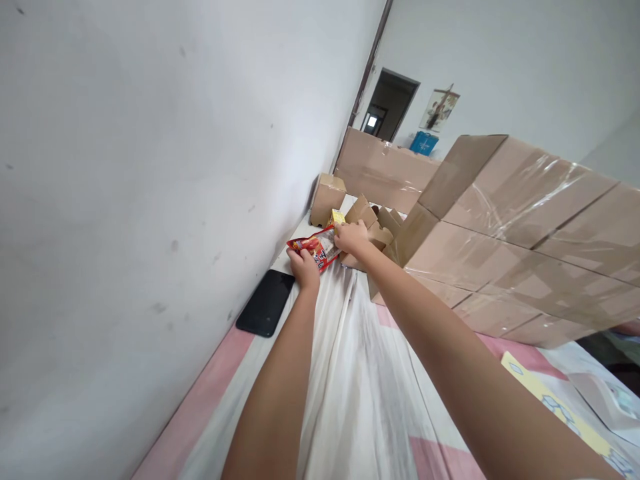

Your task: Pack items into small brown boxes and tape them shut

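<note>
A red printed snack packet (pixel 318 248) is stretched between my two hands, above the cloth-covered surface. My left hand (pixel 304 267) grips its near left end, with the thumb on top. My right hand (pixel 352 237) is closed on its far right end, fingers curled over the edge. Just beyond the packet sits a small yellow box (pixel 337 217). An open cardboard box (pixel 383 230) with raised flaps stands beside my right hand, partly hidden by it. What lies inside that box is not visible.
A black phone (pixel 266 303) lies beside the white wall (pixel 150 200). At the right rises a stack of taped cartons (pixel 540 233). A small carton (pixel 327 199) and a long carton (pixel 383 163) stand at the back. A yellow patterned sheet (pixel 555 403) lies at the lower right.
</note>
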A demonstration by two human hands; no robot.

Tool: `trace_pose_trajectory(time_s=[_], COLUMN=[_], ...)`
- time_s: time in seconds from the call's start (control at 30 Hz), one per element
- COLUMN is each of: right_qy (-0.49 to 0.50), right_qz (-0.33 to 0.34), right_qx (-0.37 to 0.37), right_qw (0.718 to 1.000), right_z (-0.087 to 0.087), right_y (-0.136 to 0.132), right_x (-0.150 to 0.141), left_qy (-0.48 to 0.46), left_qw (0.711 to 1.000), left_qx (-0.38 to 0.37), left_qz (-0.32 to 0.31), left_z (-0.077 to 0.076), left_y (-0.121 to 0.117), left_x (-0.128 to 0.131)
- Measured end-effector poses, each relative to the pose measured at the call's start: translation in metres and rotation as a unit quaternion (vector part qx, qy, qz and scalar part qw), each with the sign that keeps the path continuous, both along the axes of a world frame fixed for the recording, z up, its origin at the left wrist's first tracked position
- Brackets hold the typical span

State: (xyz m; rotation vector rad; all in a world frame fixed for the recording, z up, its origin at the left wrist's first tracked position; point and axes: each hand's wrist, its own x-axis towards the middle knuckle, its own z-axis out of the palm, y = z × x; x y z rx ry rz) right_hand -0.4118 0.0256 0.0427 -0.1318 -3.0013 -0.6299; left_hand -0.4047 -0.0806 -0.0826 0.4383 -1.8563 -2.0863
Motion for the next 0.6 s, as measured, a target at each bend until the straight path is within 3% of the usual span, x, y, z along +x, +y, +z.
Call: trace_pose_trajectory(time_s=[0.2,0.33,0.47,0.53,0.6], right_qy=[-0.035,-0.056,-0.064,-0.035,0.08], right_qz=[0.005,-0.031,-0.068,-0.048,0.015], right_qx=[-0.041,-0.067,-0.105,-0.117,-0.126], right_qw=[0.999,0.996,0.99,0.991,0.989], right_z=[0.018,0.035,0.057,0.067,0.072], right_y=[-0.014,-0.025,-0.03,-0.028,-0.024], right_x=[-0.011,-0.045,-0.088,-0.108,-0.124], left_qy=[0.005,0.027,0.048,0.061,0.074], left_qw=[1.0,1.0,0.999,0.998,0.997], left_qx=[0.002,0.0,-0.002,0.001,0.007], left_qz=[0.006,0.003,-0.006,-0.008,-0.008], left_z=[0.012,0.015,0.006,0.0,-0.006], left_y=[-0.007,-0.012,-0.011,-0.009,-0.007], left_x=[0.008,0.012,0.007,-0.001,-0.011])
